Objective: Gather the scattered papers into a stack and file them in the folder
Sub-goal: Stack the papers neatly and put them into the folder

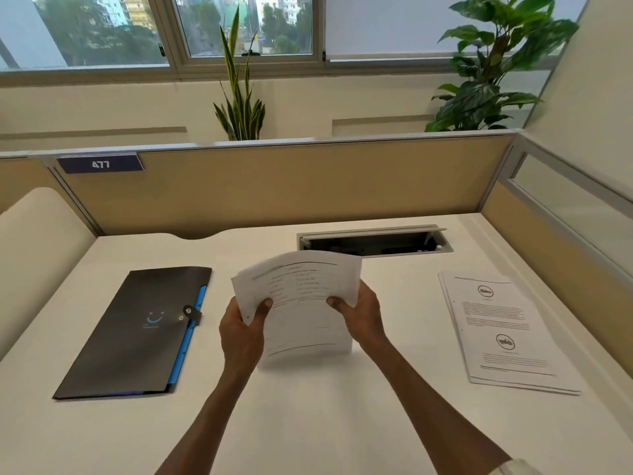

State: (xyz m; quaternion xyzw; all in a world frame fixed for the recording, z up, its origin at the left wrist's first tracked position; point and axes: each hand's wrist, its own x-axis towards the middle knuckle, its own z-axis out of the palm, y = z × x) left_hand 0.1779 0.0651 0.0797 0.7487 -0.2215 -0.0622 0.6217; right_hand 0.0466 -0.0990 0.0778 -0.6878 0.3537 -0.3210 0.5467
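Step in hand: squaring the loose sheaf of white printed papers (301,299), held upright above the middle of the white desk (308,423), before adding the rest.
Left hand (241,332): clamped on the sheaf's lower left edge, thumb in front, fingers behind.
Right hand (358,311): clamped on the right edge, thumb in front (upper corners fanned and bowed, so not yet aligned).
Grip advice: better loosened a little on both sides, letting sheets slide freely; bottom edge tapped on the desk, then turned and tapped on a long edge.
Remaining papers: second small pile of white printed sheets with round black logos (503,330), flat on the desk to the right, well apart from the held sheaf, edges slightly staggered.
Merging: probably cleanest set on top of that pile, then lifted and tapped as one.
Folder: flat black document folder with blue inner tabs (137,334), lying closed to the left, strap clasp (191,313) apparently fastened.
Filing caution: clasp to be undone first; stack fed in short edge leading, corners kept from catching on the tabs.
Hazard: open cable hatch (373,241) just behind the sheaf; best kept clear of stray sheets.
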